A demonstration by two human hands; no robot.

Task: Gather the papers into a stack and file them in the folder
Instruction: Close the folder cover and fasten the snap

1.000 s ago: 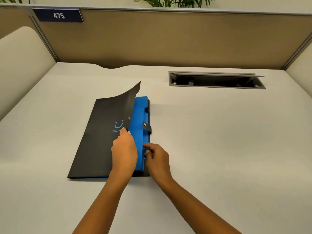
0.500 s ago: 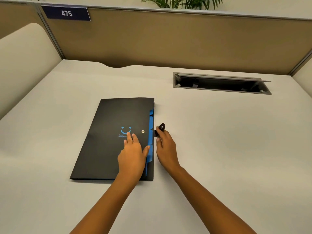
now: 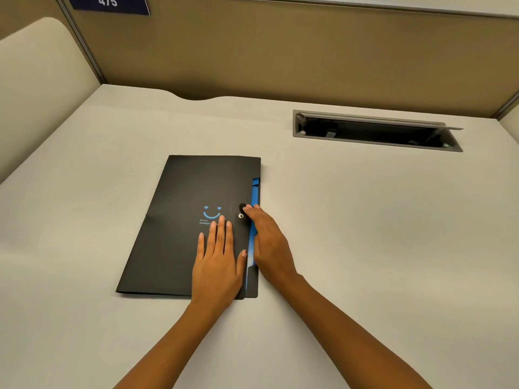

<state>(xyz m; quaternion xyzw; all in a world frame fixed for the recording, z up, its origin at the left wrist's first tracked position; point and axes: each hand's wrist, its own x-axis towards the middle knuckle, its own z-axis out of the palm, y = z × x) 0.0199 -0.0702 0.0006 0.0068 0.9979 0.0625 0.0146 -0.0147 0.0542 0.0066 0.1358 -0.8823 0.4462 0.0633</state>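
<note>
A black folder [image 3: 179, 209] with a blue smiley print lies closed and flat on the white desk [image 3: 365, 248]. Blue inner dividers [image 3: 255, 192] show along its right edge. No loose papers are visible. My left hand [image 3: 217, 256] rests flat on the cover, fingers spread, just below the smiley. My right hand [image 3: 266, 242] lies along the folder's right edge, its fingertips on the black strap tab [image 3: 242, 206] folded over the cover beside the metal snap [image 3: 241, 216].
A grey cable tray [image 3: 376, 131] with its lid open is sunk into the desk at the back right. Brown partition walls [image 3: 280, 57] close off the back. A cream panel [image 3: 33, 88] stands on the left.
The cover, lifted a second ago, has been laid flat and closed. My right hand brought the strap tab from beside the folder's edge over onto the cover by the snap.
</note>
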